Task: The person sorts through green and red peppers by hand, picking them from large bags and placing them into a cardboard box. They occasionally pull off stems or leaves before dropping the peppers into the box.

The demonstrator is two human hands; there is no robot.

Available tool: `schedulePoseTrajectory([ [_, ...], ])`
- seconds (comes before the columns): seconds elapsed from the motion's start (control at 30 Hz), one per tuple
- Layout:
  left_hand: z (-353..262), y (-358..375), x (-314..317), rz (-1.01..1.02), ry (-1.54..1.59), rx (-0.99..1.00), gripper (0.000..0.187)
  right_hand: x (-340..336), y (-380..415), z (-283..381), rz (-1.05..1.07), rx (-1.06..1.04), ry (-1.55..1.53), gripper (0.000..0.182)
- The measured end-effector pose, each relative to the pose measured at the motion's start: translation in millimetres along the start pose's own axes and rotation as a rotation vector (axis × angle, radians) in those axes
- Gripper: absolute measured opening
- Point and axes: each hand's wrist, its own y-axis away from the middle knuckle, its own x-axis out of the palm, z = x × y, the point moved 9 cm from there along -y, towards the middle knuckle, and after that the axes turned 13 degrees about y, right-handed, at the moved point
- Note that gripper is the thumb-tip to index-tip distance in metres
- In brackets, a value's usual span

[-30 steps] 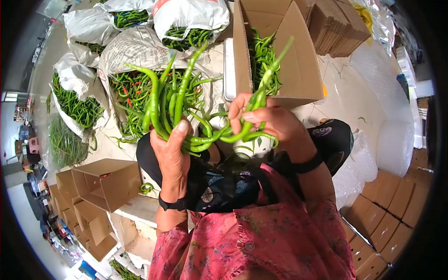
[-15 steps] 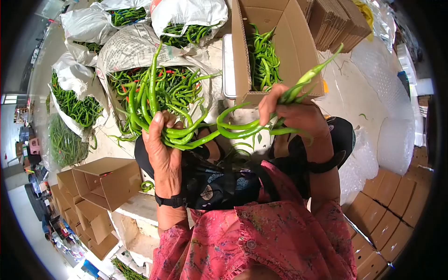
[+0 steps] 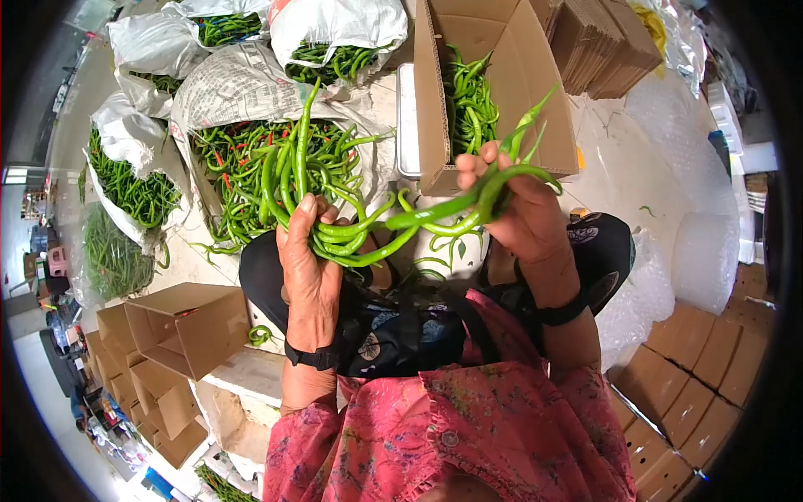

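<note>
Long green peppers fan out from my left hand, whose thumb and fingers are wrapped round them. My right hand, bent at the fingers, grips a few more green peppers level with it, their tips pointing up right and left toward the first bunch. Behind my left hand lies an open woven sack full of green peppers with some red ones. Beyond my right hand stands an open cardboard box with green peppers inside.
More white sacks of peppers stand at the left and back. Empty cardboard boxes are at the lower left, flattened cardboard at the back right. Bubble wrap and closed cartons lie at the right. A few peppers are on the floor.
My right hand has turned and its peppers now lie across it, pointing more to the left. My left hand has shifted slightly right with its bunch.
</note>
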Motion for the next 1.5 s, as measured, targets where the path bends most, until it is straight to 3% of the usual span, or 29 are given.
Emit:
schedulePoseTrajectory([
  [0.13, 15, 3, 13, 0.028, -0.022, -0.021, 0.018, 6, -8, -18, -0.099, -0.134, 0.063, 0.026],
  [0.27, 16, 1, 4, -0.059, -0.051, 0.045, 0.019, 20, -13, -17, -0.029, -0.167, -0.119, 0.027],
  [0.47, 14, 8, 0, -0.057, 0.044, -0.020, 0.014, 3, -11, 1, 0.042, -0.138, -0.340, 0.023],
  [0.57, 11, 10, 11, 0.033, 0.175, -0.075, 0.014, 22, -6, 28, 0.172, -0.161, -0.089, 0.022],
  [0.7, 6, 12, 21, 0.099, 0.136, -0.052, 0.016, 10, -5, 55, 0.068, -0.216, 0.169, 0.022],
  [0.87, 12, 16, 32, 0.134, 0.096, -0.061, 0.016, 17, -3, 91, -0.009, -0.352, 0.165, 0.026],
  [0.93, 18, 13, 31, 0.112, 0.099, -0.071, 0.016, 16, -8, 81, -0.025, -0.290, 0.293, 0.028],
  [1.13, 32, 7, 35, 0.103, 0.340, -0.181, 0.015, -17, -19, 57, -0.080, -0.258, 0.194, 0.029],
  [1.33, 17, 10, 45, 0.018, -0.092, 0.042, 0.018, 13, -21, 129, -0.002, -0.446, 0.050, 0.024],
  [1.4, 22, 6, 41, 0.034, -0.068, 0.014, 0.018, 7, -23, 143, -0.050, -0.492, 0.068, 0.020],
  [1.5, 28, 6, 36, 0.056, -0.016, -0.052, 0.019, -10, -13, 181, -0.175, -0.733, 0.262, 0.018],
])
